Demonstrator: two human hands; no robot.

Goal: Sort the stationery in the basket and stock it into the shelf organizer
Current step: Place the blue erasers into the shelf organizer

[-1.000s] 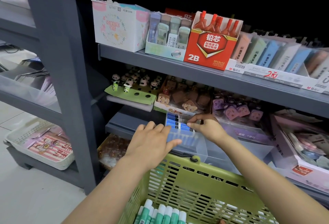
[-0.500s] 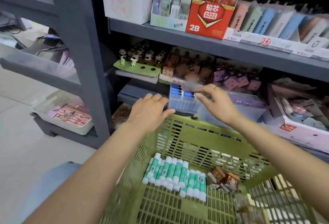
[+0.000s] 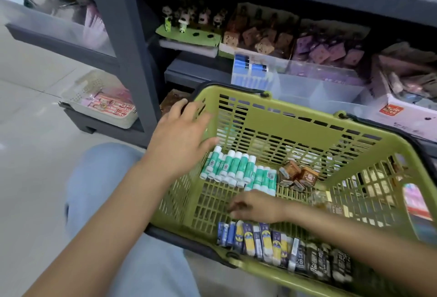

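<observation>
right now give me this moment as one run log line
left hand: open over basket rim | right hand: in basket, fingers curled above blue glue sticks, grip unclear | organizer: partly stocked

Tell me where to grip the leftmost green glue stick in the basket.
Pinch the green glue stick from above, near its white upper cap. It lies flat at the row's open left end, so one finger fits on its free side; the neighbour crowds the other side.

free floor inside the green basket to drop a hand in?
Bare mesh floor of the green plastic basket lies at its middle left, between the green-and-white glue sticks and the blue-and-yellow boxes, left of the right hand. Crowded along the near wall and around the brown cube erasers.
</observation>
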